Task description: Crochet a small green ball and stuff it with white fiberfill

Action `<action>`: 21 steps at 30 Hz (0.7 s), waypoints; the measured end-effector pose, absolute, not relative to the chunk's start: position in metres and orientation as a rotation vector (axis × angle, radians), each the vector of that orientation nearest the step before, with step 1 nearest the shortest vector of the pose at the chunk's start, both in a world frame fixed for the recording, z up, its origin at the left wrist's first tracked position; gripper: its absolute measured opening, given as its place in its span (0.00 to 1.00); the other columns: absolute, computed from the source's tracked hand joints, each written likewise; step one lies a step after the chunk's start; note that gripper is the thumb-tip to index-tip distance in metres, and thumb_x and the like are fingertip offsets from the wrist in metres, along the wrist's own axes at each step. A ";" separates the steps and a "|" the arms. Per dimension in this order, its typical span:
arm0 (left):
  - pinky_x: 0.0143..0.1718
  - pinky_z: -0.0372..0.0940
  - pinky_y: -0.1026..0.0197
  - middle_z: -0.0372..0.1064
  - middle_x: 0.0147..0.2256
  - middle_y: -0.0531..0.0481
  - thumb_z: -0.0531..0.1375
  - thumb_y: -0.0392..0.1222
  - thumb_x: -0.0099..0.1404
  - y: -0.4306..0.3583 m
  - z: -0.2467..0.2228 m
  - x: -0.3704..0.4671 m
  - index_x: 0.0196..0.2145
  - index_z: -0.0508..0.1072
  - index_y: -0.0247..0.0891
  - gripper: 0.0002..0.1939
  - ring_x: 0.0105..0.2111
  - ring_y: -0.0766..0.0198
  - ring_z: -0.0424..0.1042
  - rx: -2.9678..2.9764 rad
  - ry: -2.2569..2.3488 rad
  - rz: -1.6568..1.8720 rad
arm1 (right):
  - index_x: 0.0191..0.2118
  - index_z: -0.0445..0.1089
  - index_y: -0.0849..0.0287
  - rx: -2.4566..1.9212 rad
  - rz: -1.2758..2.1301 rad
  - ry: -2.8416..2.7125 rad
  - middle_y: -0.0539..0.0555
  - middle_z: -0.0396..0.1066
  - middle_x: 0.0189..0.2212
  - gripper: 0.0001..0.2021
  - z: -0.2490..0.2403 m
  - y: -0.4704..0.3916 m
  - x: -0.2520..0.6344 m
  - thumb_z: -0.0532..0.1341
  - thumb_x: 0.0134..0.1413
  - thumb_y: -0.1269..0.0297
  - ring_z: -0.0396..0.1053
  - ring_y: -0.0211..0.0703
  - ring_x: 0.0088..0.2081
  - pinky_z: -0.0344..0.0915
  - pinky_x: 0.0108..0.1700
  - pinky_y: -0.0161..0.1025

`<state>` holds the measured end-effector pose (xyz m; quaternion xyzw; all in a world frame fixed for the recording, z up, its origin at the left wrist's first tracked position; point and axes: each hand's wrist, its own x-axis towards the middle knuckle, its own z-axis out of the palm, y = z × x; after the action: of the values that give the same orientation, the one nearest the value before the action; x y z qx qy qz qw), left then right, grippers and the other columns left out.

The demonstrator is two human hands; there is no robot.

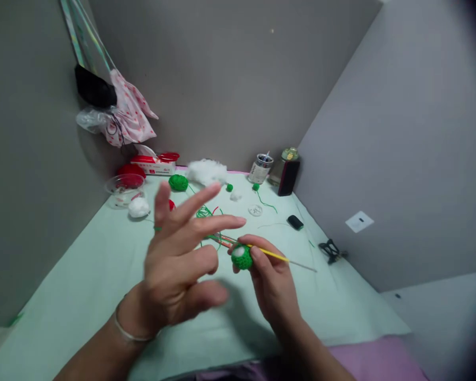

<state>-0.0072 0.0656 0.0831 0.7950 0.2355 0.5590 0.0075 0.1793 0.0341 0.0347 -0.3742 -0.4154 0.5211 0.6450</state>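
My left hand (pixel 182 254) is raised at the centre left, its fingers spread, with green yarn around the little or ring finger side. To its right, my right hand (pixel 273 275) pinches a small green crocheted piece (pixel 243 258) with white stuffing showing at its top. The same hand also holds a crochet hook with a yellow handle (pixel 272 254), its thin metal end pointing right. Behind the left fingers lies a loose tangle of green yarn (pixel 203 212), partly hidden.
White stuffing (pixel 207 172), a green ball (pixel 178 183) and a tissue box (pixel 154 165) sit at the back. A can (pixel 261 168), a bottle and a dark phone-like object (pixel 289 178) stand back right. A black clip (pixel 332 251) lies right; a clear bowl (pixel 119 198) left.
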 end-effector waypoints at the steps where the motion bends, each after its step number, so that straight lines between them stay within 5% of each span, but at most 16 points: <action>1: 0.77 0.30 0.41 0.82 0.51 0.48 0.45 0.57 0.80 0.067 0.071 -0.005 0.22 0.66 0.42 0.32 0.69 0.51 0.64 2.587 0.719 1.738 | 0.42 0.85 0.50 -0.869 1.152 -0.923 0.52 0.83 0.34 0.11 0.028 0.029 0.178 0.73 0.58 0.51 0.75 0.39 0.32 0.74 0.35 0.36; 3: 0.76 0.32 0.38 0.78 0.58 0.42 0.46 0.52 0.81 0.066 0.048 -0.004 0.27 0.74 0.41 0.28 0.73 0.48 0.57 2.645 0.919 1.651 | 0.43 0.84 0.51 -0.911 1.085 -0.895 0.53 0.84 0.36 0.12 0.015 0.020 0.173 0.72 0.59 0.50 0.76 0.41 0.34 0.74 0.38 0.38; 5: 0.74 0.36 0.33 0.68 0.66 0.32 0.50 0.58 0.79 0.061 0.029 -0.004 0.48 0.79 0.35 0.26 0.75 0.39 0.49 2.676 1.160 1.525 | 0.45 0.84 0.51 -0.969 1.037 -0.898 0.55 0.84 0.40 0.14 0.005 0.015 0.166 0.70 0.60 0.49 0.77 0.44 0.40 0.74 0.44 0.41; 7: 0.73 0.42 0.31 0.62 0.68 0.25 0.57 0.62 0.74 0.051 0.018 -0.005 0.66 0.68 0.29 0.36 0.75 0.33 0.48 2.686 1.223 1.477 | 0.46 0.84 0.51 -1.032 1.006 -0.928 0.56 0.84 0.45 0.15 0.000 0.013 0.159 0.70 0.61 0.49 0.78 0.48 0.46 0.73 0.51 0.46; 9: 0.70 0.51 0.35 0.68 0.64 0.30 0.66 0.58 0.69 0.040 0.013 -0.006 0.72 0.59 0.35 0.43 0.69 0.35 0.58 2.619 1.165 1.547 | 0.46 0.84 0.50 -1.074 0.982 -0.965 0.56 0.84 0.48 0.14 0.001 0.013 0.152 0.70 0.61 0.49 0.78 0.51 0.51 0.72 0.56 0.50; 11: 0.62 0.64 0.46 0.74 0.55 0.39 0.70 0.45 0.67 0.031 0.012 -0.004 0.74 0.56 0.43 0.43 0.58 0.45 0.70 2.480 1.145 1.632 | 0.45 0.85 0.48 -1.074 0.954 -1.000 0.55 0.83 0.48 0.12 0.004 0.015 0.146 0.69 0.62 0.50 0.77 0.52 0.53 0.70 0.59 0.50; 14: 0.52 0.70 0.53 0.76 0.49 0.44 0.68 0.32 0.67 0.027 0.009 0.002 0.75 0.55 0.50 0.44 0.47 0.52 0.74 2.323 1.089 1.701 | 0.45 0.85 0.46 -1.017 0.908 -1.072 0.54 0.83 0.47 0.09 0.006 0.017 0.139 0.68 0.65 0.54 0.76 0.51 0.54 0.70 0.58 0.48; 21: 0.57 0.69 0.55 0.75 0.51 0.50 0.67 0.33 0.69 0.021 -0.001 0.010 0.71 0.61 0.56 0.38 0.48 0.58 0.75 1.944 1.103 1.587 | 0.46 0.84 0.43 -0.981 0.780 -1.154 0.54 0.80 0.45 0.09 0.000 0.016 0.138 0.65 0.68 0.60 0.74 0.49 0.52 0.69 0.54 0.46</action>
<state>0.0100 0.0210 -0.0014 0.6951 0.3943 0.5673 0.1988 0.1379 0.0156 -0.0001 -0.4333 -0.5098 0.3446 0.6585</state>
